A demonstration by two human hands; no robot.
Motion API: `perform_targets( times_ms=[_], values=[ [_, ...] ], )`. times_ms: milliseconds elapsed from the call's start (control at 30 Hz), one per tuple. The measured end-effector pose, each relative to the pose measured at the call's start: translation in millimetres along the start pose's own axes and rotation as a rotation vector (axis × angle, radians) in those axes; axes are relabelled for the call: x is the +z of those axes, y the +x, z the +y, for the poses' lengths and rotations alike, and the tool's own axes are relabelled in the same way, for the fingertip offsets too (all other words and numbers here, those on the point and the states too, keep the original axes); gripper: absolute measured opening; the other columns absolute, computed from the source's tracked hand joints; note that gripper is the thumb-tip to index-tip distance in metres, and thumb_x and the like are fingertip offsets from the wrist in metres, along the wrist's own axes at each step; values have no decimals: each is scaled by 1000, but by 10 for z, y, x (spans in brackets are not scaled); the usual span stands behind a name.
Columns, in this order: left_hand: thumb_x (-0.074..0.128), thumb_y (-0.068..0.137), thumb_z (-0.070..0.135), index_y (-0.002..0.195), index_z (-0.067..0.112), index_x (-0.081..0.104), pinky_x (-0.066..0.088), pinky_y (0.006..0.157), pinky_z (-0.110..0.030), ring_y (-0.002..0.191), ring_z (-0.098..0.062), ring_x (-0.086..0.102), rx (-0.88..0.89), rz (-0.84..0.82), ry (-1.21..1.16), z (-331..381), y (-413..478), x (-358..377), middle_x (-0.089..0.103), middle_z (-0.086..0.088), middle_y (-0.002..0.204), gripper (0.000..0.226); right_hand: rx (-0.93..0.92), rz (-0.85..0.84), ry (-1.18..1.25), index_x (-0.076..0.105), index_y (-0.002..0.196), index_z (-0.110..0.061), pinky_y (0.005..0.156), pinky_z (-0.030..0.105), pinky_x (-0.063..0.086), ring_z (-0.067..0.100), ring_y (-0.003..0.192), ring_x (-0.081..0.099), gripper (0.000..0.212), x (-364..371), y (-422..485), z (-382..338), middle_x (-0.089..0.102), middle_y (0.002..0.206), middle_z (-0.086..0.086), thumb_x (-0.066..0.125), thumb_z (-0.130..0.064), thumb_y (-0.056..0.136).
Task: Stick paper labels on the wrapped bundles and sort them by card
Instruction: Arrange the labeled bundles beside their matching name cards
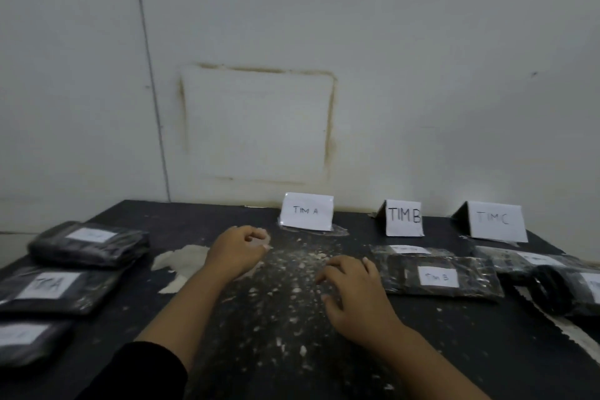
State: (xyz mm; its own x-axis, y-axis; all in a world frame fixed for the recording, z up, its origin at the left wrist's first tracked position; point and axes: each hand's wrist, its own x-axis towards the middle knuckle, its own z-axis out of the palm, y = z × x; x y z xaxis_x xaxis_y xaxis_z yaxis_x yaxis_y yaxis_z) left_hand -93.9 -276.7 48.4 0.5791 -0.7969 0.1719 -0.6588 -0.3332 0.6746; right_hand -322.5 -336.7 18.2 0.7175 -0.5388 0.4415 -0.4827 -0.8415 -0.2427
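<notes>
1. Pale wall (422, 75) w/ a brownish rectangular stain outline. Below it is a dark desk (285, 351), its middle scuffed w/ white flecks. A torn pale patch (185, 261) lies left of centre.
2. Left hand (238, 250): over the desk, near the A card and to its front-left. Fingers are curled in w/ the thumb at the tips. There's a pale blur at the tips, so can't tell if it pinches anything. Black sleeve (139, 373) on that arm.
3. Right hand (352, 286): nearer the camera, centre-right. Fingers are spread and loosely bent, tips on the flecked desk, holding nothing. It sits just left of the B bundle; contact not seen.
4. Three folded white cards stand along the wall edge, L to R:
   - A card (306, 212) reads "TIM A", w/ clear tape at its foot.
   - B card (404, 217) reads "TIM B".
   - C card (496, 221) reads "TIM C", faint.
5. Black wrapped bundles, each w/ a white label:
   - Far left, well apart from the A card: top-left bundle (89, 243) w/ unreadable label, mid-left bundle (55, 289) reading "TIM A", low-left bundle (29, 341) blurred.
   - In front of the B card: B bundle (438, 276) reads "TIM B". Rear bundle (409, 249) is tucked behind it, text unreadable.
   - In front of the C card: C bundle (526, 258) w/ blurred label, and an edge bundle (568, 292) cut off by the frame.
</notes>
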Motion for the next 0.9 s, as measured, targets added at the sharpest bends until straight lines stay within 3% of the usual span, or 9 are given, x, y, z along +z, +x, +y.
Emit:
perform_targets(
  times_ms=[233, 333, 533, 667, 767, 900],
  values=[
    [67, 83, 29, 98, 32, 65, 53, 85, -36, 94, -17, 62, -30, 129, 60, -806, -233, -804, 67, 4, 113, 16, -90, -84, 150, 54, 110, -36, 114, 38, 8, 7, 122, 36, 25, 482, 346, -1087, 44, 124, -13, 52, -33, 85],
    [68, 83, 29, 105, 31, 67, 50, 87, -33, 103, -16, 60, -60, 187, 126, -1120, -309, -1102, 65, 5, 113, 22, -125, -118, 222, 53, 110, -35, 112, 37, 16, 7, 117, 40, 25, 693, 429, -1483, 45, 121, -13, 52, -35, 85],
    [66, 83, 30, 97, 35, 70, 51, 90, -40, 102, -23, 64, -193, 287, 208, -1748, -430, -1640, 70, 2, 110, 16, -252, -169, 365, 46, 121, -35, 108, 37, 24, 11, 124, 41, 38, 983, 481, -2190, 47, 129, -11, 52, -35, 83],
    [53, 87, 39, 114, 29, 67, 46, 96, -43, 111, -31, 58, -310, 343, 318, -2251, -551, -1942, 63, -8, 123, 32, -342, -244, 405, 31, 137, -35, 116, 38, 17, 15, 139, 23, 57, 1160, 445, -2612, 29, 149, -7, 53, -34, 85],
    [47, 95, 40, 122, 24, 64, 43, 98, -36, 117, -31, 55, -362, 251, 336, -2454, -630, -2027, 60, -10, 129, 36, -390, -305, 385, 23, 143, -33, 117, 40, 7, 17, 144, 8, 63, 1255, 438, -2811, 14, 156, -4, 53, -34, 88],
    [45, 97, 39, 116, 19, 68, 43, 91, -31, 113, -29, 58, -409, 211, 258, -2483, -664, -2006, 63, -12, 125, 36, -413, -375, 303, 24, 144, -26, 115, 47, 0, 22, 145, 6, 59, 1363, 475, -2879, 19, 155, 1, 48, -37, 91]
  ],
)
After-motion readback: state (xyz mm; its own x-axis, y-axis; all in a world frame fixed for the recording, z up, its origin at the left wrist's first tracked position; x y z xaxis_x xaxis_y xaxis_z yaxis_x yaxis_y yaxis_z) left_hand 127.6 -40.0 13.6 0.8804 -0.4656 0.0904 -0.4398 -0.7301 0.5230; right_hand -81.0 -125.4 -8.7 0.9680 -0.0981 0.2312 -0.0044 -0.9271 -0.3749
